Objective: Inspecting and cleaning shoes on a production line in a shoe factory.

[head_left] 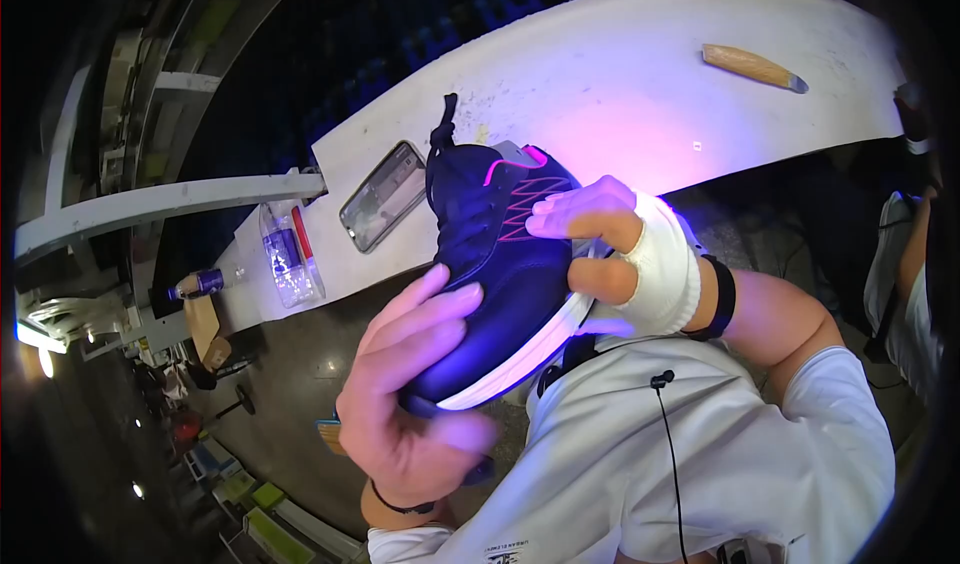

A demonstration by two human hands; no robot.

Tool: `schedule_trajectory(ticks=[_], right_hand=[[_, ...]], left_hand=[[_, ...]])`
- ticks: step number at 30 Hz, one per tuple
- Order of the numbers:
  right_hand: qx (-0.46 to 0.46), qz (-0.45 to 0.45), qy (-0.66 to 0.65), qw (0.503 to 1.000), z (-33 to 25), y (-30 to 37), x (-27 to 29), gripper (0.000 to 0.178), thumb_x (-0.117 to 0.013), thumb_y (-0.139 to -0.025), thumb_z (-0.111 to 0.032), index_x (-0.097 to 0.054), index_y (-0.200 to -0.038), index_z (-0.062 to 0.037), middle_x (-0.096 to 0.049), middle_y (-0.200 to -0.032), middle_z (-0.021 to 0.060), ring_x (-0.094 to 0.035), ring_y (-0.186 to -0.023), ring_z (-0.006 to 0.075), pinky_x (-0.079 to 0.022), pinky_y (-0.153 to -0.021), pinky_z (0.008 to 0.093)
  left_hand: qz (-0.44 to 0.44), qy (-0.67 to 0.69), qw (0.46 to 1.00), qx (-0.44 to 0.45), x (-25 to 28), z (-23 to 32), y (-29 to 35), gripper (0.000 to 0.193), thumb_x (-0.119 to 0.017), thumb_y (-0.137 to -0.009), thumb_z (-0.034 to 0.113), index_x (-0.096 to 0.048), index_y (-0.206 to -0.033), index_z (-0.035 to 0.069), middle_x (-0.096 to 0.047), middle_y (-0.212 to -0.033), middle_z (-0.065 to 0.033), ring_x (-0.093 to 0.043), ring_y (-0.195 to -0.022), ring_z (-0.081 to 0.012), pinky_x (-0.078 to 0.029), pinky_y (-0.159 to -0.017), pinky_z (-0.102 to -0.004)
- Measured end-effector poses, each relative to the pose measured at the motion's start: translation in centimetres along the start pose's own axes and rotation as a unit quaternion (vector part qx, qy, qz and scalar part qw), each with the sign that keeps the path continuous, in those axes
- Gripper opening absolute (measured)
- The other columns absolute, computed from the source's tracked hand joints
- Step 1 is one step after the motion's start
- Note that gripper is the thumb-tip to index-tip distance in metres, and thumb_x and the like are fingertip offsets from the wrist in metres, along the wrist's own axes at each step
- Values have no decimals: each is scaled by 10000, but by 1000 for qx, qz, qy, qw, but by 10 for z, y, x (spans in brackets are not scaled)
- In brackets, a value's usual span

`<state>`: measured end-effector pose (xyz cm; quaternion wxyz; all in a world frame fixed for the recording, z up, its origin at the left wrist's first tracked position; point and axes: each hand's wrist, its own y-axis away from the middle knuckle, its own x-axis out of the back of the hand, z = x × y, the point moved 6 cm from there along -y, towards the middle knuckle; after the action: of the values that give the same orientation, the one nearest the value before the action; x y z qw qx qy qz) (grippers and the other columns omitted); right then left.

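A dark sneaker with a white sole, pink zigzag stitching and a pink-edged collar is held up in front of my body, tilted with its toe toward the lower left. My left hand wraps round the toe, fingers over the upper and thumb by the sole. In a white fingerless glove, my right hand grips the shoe's side, fingertips on the stitched part. A black loop stands up from the shoe's far end. Purple light falls on the shoe and my right hand.
On the white table lie a phone left of the shoe and a wooden-handled tool at the far right. A clear plastic bottle is at the left end. A pale metal bar runs in from the left. Another person's arm shows at the right edge.
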<state>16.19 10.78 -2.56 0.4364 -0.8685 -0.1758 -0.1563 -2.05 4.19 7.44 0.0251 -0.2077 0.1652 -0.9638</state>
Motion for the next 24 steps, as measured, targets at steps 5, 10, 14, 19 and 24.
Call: schedule_trajectory(ticks=[5, 10, 14, 19, 24], right_hand=[[-20, -6, -57, 998, 4, -3, -8, 264, -805, -716, -232, -734, -955, -145, -686, -1061, 104, -663, -914, 342, -556, -672, 474], [-27, -51, -54, 997, 6, -7, -11, 238, -814, -702, -229, -678, -843, -95, -656, -1021, 89, -639, -881, 333, -534, -666, 455], [-48, -63, -45, 996, 26, -9, -21, 256, -794, -707, -207, -605, -814, -71, -653, -1221, 159, -636, -1059, 396, -551, -856, 501], [-65, -72, -58, 994, 42, 1, -53, 249, -766, -750, -175, -622, -896, -34, -631, -1333, 207, -611, -1166, 455, -530, -995, 549], [-81, -81, -1, 993, 31, 11, -69, 492, -707, -792, -90, -672, -1279, -31, -639, -1282, 193, -605, -1181, 413, -548, -994, 492]], left_hand=[[-78, -138, 987, -21, 2, -5, -5, 787, -983, -571, 501, -677, -1065, -29, -779, -1033, -259, -774, -1051, -405, -533, -1064, -625], [-50, -106, 993, -18, 9, -19, 10, 697, -1027, -599, 380, -688, -1068, -9, -786, -1026, -237, -789, -1015, -385, -538, -1060, -633], [-31, -48, 998, 11, 29, -37, 23, 544, -1014, -652, 196, -699, -1055, 11, -784, -1049, -232, -751, -1114, -418, -523, -1080, -632], [-158, -30, 977, 139, 47, -59, 20, 757, -927, -738, 277, -646, -1392, 19, -432, -1604, -326, -601, -1366, -412, -443, -1167, -524], [-208, -198, 891, 350, 42, -84, 30, 1053, -913, -735, 428, -436, -1542, -51, -692, -1315, -260, -743, -1134, -360, -582, -964, -414]])
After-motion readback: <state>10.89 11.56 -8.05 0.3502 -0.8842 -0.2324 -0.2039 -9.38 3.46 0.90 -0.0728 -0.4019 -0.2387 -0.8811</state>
